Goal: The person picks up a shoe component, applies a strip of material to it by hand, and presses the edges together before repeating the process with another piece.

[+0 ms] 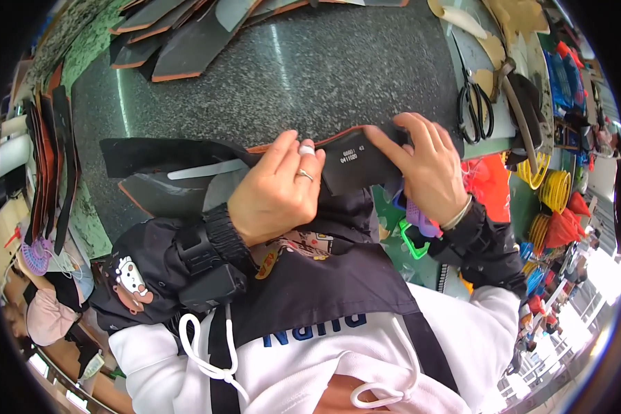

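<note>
A black leather-like piece (352,174) with an orange edge and small white print stretches between my hands along the near side of the dark slab. My left hand (276,193) pinches its upper edge; one finger has a white wrap and another a ring. My right hand (431,169) grips the piece's right end, thumb and fingers bent over it. A long black flap (172,153) extends to the left of my left hand. Beneath that flap lie a slim white flat tool (200,170), partly hidden by my left hand, and another dark orange-edged piece (159,193).
More orange-edged dark pieces (186,41) are piled at the slab's (310,76) far left, with others (52,152) stacked off its left side. Black-handled scissors (475,103) and a hammer (517,103) lie at right. A red bag (488,183) is beyond my right wrist.
</note>
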`<state>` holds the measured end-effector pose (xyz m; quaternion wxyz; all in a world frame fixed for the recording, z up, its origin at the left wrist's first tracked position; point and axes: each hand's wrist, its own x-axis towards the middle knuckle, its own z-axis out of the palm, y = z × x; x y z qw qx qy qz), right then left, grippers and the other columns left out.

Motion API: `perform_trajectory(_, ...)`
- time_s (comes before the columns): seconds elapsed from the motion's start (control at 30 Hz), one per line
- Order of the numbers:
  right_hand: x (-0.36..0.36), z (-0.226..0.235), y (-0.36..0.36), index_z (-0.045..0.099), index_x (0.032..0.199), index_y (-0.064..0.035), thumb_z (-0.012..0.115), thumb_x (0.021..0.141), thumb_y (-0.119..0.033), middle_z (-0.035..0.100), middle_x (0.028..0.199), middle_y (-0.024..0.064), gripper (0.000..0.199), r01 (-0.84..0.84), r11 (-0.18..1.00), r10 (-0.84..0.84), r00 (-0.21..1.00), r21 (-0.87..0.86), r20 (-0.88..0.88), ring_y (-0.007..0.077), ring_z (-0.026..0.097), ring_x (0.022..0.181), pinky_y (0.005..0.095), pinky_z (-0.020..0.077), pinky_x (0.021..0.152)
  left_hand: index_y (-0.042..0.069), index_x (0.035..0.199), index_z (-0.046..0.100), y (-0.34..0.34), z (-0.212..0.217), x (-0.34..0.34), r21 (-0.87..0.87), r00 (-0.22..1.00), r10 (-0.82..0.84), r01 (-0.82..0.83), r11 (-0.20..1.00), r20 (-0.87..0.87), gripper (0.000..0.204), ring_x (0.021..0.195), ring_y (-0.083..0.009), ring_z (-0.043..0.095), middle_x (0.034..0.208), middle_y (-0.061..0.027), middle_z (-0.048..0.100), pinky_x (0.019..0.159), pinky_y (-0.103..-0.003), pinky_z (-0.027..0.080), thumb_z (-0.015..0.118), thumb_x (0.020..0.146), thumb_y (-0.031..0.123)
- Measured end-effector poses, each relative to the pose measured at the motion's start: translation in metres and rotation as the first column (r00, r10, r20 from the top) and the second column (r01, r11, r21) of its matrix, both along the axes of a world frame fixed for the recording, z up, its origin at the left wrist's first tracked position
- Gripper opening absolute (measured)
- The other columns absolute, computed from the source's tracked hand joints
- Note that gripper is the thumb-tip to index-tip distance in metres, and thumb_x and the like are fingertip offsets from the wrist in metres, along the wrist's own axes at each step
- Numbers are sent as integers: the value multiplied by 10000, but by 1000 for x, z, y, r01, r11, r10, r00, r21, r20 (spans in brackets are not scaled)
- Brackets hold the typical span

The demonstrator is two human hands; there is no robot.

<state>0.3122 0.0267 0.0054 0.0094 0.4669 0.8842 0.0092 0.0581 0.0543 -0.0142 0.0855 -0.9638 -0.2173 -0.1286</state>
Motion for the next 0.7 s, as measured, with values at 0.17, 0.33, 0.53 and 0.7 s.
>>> perform_trajectory(0.17, -57, -15, -7, 573, 1391, -260, 707, 777, -131, 502, 1036, 73, 641, -14, 948, -221, 692, -319, -687, 248, 532, 964, 364, 453, 792, -23, 1038, 696, -20, 21, -25, 31, 987, -84, 81, 996, 134, 305, 958, -280, 643, 1053, -142, 669, 963, -452, 497, 616, 787, 132)
perform_trajectory(0.33, -58, -15, -6, 562, 1385, -150, 722, 765, -107, 517, 1129, 83, 642, -180, 901, 13, 921, -394, -390, 296, 533, 1070, 391, 464, 868, -10, 996, 677, -22, 32, -100, -43, 982, 113, -121, 992, -149, 256, 983, -259, 622, 1012, -124, 641, 927, -416, 511, 630, 811, 161)
perform_trajectory(0.53, -108, -4, 7, 590, 1305, -29, 683, 817, -86, 563, 1156, 110, 500, -219, 870, -166, 714, -442, -680, 341, 558, 1077, 407, 463, 932, -15, 1066, 672, -29, 20, -106, -94, 976, 121, -139, 986, -180, 363, 1016, -277, 624, 1031, -146, 636, 936, -412, 508, 588, 762, 164)
perform_trajectory(0.7, -136, -3, 16, 630, 1205, 23, 602, 886, -42, 632, 1174, 160, 327, -183, 821, -322, 633, -540, -704, 340, 600, 1099, 379, 460, 967, -21, 1118, 666, -51, -2, -103, -152, 952, 306, -300, 942, 18, 409, 1046, -285, 613, 1093, -152, 624, 958, -412, 499, 568, 760, 151)
